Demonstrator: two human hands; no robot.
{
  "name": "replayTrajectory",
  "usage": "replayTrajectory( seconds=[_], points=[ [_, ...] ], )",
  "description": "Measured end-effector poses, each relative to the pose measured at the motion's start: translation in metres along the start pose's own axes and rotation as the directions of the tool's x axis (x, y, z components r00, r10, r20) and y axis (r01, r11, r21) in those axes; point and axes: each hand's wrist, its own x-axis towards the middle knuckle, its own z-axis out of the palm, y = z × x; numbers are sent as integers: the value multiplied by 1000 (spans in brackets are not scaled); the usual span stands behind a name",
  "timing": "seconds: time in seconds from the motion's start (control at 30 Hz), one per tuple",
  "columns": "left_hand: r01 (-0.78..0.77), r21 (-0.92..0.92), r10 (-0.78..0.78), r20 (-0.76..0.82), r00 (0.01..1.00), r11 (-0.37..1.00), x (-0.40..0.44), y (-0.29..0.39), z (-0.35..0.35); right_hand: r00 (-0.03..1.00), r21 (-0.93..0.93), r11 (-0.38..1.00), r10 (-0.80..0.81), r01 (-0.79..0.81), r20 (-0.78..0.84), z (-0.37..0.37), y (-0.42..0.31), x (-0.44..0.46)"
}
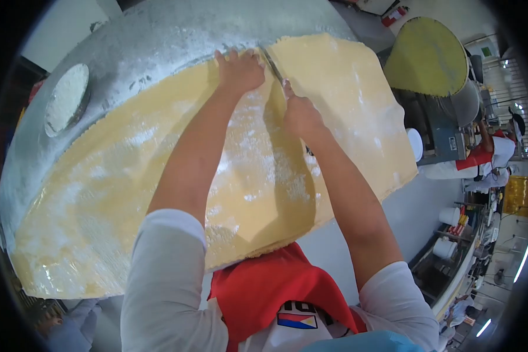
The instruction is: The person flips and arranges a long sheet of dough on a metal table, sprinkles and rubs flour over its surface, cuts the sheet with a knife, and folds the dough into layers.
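Observation:
A wide, floured sheet of pale yellow dough [188, 152] covers much of the metal table [176, 29]. Near the sheet's far edge, my left hand [240, 71] presses on the dough with its fingers spread. My right hand [303, 117] grips a knife [273, 64], index finger along its back. The blade points away from me, its tip at the far edge of the dough, a little right of my left hand. Part of the handle is hidden by my right hand. A dark shadow crosses the dough below my right hand.
A round bowl of white flour [68, 100] stands on the table at the left. To the right are a greenish-yellow round surface [426, 57], a white tub [415, 144] and several co-workers [493, 149]. Another person [70, 325] is at the lower left.

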Motion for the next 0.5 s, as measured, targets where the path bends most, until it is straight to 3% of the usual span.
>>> replayTrajectory(
  seconds=[0.2,0.3,0.37,0.4,0.47,0.5],
  points=[
    [11,35,-13,55,998,999,13,-6,-1,994,7,997,82,-82,67,39,56,-117],
    [-13,-136,28,105,994,991,8,-6,-5,991,14,995,96,-98,90,58,80,-205],
    [61,-385,-138,-174,975,921,-7,1,-9,991,23,993,114,-116,76,74,100,-257],
    [52,-385,-125,-170,978,922,-14,5,-1,989,24,992,125,-127,84,89,115,-282],
    [-110,-458,-172,-530,830,882,-34,15,15,985,36,988,144,-148,91,104,133,-330],
    [-113,-532,-174,-460,871,839,-49,21,15,977,16,984,174,-177,120,107,137,-352]
  ],
)
